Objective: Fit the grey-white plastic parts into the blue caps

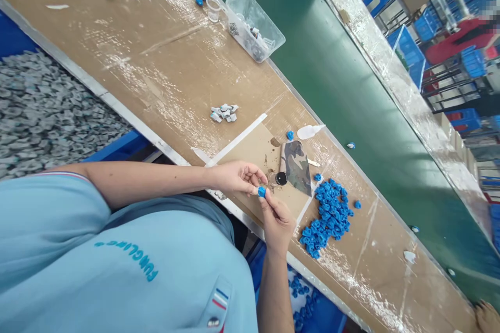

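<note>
While forearms (156, 181) cross the edge (103, 94), hands (279, 222) pinch a blue piece (261, 192).

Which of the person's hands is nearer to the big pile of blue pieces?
Right. The right hand is just left of the pile of blue pieces in the picture; the left hand is farther left.

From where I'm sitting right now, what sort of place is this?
Probably a factory assembly line: a long green conveyor belt, a heap of small blue parts, and a bin of grey pieces.
</note>
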Motion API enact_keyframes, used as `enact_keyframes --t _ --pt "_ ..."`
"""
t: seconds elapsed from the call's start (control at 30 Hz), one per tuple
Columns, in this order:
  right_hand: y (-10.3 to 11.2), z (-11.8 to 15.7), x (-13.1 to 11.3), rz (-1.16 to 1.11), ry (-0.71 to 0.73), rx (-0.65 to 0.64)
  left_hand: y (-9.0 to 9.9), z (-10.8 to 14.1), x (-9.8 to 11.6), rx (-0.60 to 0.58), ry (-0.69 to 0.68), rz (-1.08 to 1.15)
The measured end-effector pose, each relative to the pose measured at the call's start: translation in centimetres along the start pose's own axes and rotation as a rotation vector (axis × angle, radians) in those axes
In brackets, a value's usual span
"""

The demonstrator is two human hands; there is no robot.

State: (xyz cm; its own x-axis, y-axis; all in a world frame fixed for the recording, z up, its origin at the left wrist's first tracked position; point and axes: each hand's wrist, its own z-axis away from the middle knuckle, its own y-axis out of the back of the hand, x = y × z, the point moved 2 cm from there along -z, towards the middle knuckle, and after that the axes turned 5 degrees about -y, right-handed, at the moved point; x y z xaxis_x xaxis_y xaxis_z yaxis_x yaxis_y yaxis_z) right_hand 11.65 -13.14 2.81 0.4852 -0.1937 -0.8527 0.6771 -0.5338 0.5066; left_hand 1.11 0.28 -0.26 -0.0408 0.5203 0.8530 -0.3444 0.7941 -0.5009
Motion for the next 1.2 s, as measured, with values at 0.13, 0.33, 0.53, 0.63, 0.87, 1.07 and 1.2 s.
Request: enact_keyframes --t 0.13,0.33,0.53,0.63,0.87,1.07,1.2 --pt "0.3 1.0 0.2 0.093 0.175 0.108 -0.3 0.5 -0.2 -0.024 -0.102 -0.044" --pt "0.1 2.1 0.2 0.214 0.511 0.117 -0.4 1.2 0.3 -0.08 -0.264 -0.109" --pt "-0.5 2.7 0.6 0.235 0.64 0.157 -0.7 1.8 0.3 -0.068 -0.26 -0.133" --pt "-0.6 2.9 0.9 0.25 0.651 0.134 -0.6 1.9 0.5 -0.035 -0.352 -0.294" --pt "-0.6 2.8 0.8 0.254 0.697 0.097 -0.4 1.9 0.9 -0.072 -0.443 -0.54" --pt "-0.3 2.3 0.2 0.272 0.67 0.047 -0.4 2.0 1.1 -0.046 -0.394 -0.52" --pt "3.3 0.6 1.0 0.462 0.548 0.162 1.6 0.0 4.4 0.146 -0.426 -0.687"
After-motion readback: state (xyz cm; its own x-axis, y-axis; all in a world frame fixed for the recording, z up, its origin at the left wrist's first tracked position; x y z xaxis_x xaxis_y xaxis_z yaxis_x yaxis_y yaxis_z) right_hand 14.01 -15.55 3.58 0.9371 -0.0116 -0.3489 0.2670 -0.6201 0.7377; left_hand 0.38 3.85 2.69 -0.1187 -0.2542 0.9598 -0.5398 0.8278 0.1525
